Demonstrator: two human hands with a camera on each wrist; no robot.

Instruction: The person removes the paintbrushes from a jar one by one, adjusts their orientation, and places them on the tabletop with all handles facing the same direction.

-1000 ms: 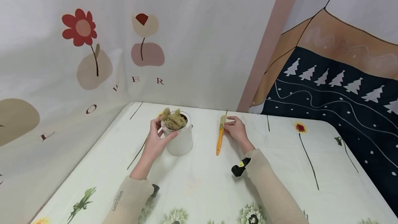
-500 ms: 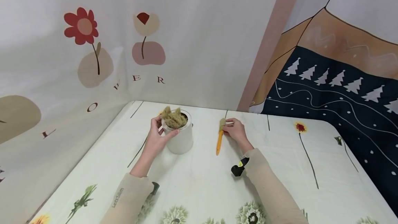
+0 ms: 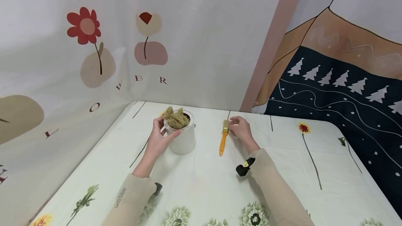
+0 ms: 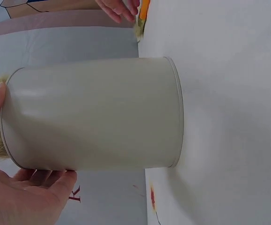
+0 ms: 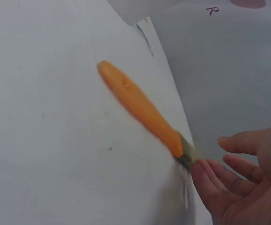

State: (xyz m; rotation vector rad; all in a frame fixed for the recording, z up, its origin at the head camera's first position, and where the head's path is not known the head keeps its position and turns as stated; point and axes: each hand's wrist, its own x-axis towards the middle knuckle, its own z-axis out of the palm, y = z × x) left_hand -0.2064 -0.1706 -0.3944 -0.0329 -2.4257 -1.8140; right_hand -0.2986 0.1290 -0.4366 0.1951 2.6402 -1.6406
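A white cylindrical can (image 3: 183, 144) stands on the table at centre left in the head view. Fluffy tan, grass-like tufts (image 3: 177, 119) stick up from its top. My left hand (image 3: 157, 141) grips the can near its rim, thumb in front and fingers round the left side; the left wrist view shows its smooth wall (image 4: 93, 115). To the right of the can lies a paintbrush (image 3: 223, 144) with an orange handle and pale bristles, handle end toward me. Beside the bristle end is my right hand (image 3: 242, 132), thumb apart from loosely bent fingers (image 5: 210, 185); whether they touch the brush I cannot tell.
A white cloth with printed flowers covers the table (image 3: 201, 191). Patterned curtains (image 3: 201, 44) hang behind its back edge and along the left. A dark curtain with white trees (image 3: 333, 97) hangs at the right. A black wrist camera (image 3: 242, 170) sits under the right sleeve.
My right fingers have moved slightly right, off the top of the brush, so its bristles and ferrule show more fully. My left hand keeps its hold on the can.
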